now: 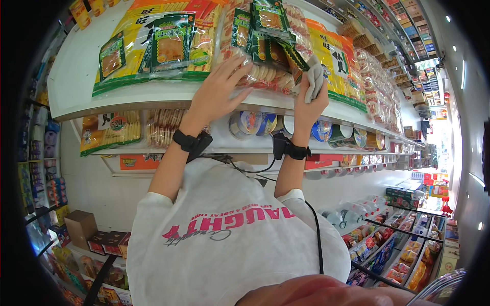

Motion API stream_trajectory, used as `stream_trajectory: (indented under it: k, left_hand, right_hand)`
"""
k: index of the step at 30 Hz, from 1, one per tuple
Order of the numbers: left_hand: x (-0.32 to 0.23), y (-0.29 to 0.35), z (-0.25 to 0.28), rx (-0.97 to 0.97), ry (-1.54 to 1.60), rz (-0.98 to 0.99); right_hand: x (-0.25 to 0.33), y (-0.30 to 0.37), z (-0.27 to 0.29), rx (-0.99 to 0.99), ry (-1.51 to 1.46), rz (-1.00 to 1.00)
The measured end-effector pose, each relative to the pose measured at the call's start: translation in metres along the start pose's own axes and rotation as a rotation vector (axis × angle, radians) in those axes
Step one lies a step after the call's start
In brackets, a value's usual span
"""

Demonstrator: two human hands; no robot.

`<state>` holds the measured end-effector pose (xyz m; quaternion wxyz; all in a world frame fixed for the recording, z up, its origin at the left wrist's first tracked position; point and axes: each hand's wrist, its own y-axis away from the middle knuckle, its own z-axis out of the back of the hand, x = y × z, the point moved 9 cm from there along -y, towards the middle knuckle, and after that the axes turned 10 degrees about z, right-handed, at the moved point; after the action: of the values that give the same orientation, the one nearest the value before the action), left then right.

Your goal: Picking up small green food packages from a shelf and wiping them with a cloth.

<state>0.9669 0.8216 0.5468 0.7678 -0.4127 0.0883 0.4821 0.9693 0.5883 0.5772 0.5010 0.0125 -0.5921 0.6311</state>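
Note:
My left hand (218, 91) has its fingers apart and rests against the front of a clear bag of wrapped snack sticks (258, 79). In my right hand (311, 99), a folded light-grey cloth (316, 76) is pinched beside the bag's right edge. Several small dark-green snack packets (269, 18) lie in a loose heap on top of the bag. One narrow green-and-gold packet (295, 58) leans down toward the cloth; whether my right fingers touch it, I cannot tell. More green packets (170, 46) lie on a large yellow snack bag (133, 38) to the left.
The white shelf (153, 94) has a front edge just before my wrists. Another yellow bag (334, 64) stands to the right, with more clear snack bags (377, 84) beyond. Round tins (253, 123) fill the shelf below. Stocked display bins (403, 245) are at lower right.

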Motion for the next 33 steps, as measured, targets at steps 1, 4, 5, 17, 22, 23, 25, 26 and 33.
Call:
stream_trajectory:
  k: [1, 4, 5, 17, 22, 23, 25, 26, 33]
  left_hand:
    - [-0.001, 0.001, 0.004, -0.030, 0.063, -0.008]
    - [-0.003, 0.004, 0.011, -0.045, 0.234, 0.045]
    - [-0.001, 0.005, 0.012, -0.029, 0.346, 0.106]
    - [-0.027, 0.025, 0.006, 0.049, 0.417, 0.125]
    - [-0.028, 0.025, -0.003, 0.071, 0.477, 0.085]
    - [-0.027, 0.025, -0.006, 0.103, 0.487, 0.091]
    - [-0.021, 0.025, -0.006, 0.128, 0.508, 0.137]
    - [-0.017, 0.024, -0.007, 0.148, 0.526, 0.187]
    - [-0.021, 0.018, -0.001, 0.160, 0.537, 0.185]
  right_hand:
    - [-0.004, 0.001, -0.003, 0.068, -0.001, -0.029]
    - [0.014, 0.009, -0.020, 0.247, 0.054, 0.145]
    - [0.010, 0.014, -0.029, 0.307, 0.084, 0.161]
    - [0.011, 0.015, -0.032, 0.125, 0.002, 0.186]
    - [0.016, 0.022, -0.033, 0.306, -0.023, 0.191]
    - [0.016, 0.023, -0.032, 0.302, -0.019, 0.187]
    - [0.020, 0.021, -0.021, 0.192, -0.048, 0.209]
    - [0.019, 0.021, -0.020, 0.189, -0.043, 0.203]
    - [-0.010, 0.021, 0.029, -0.263, -0.163, -0.083]
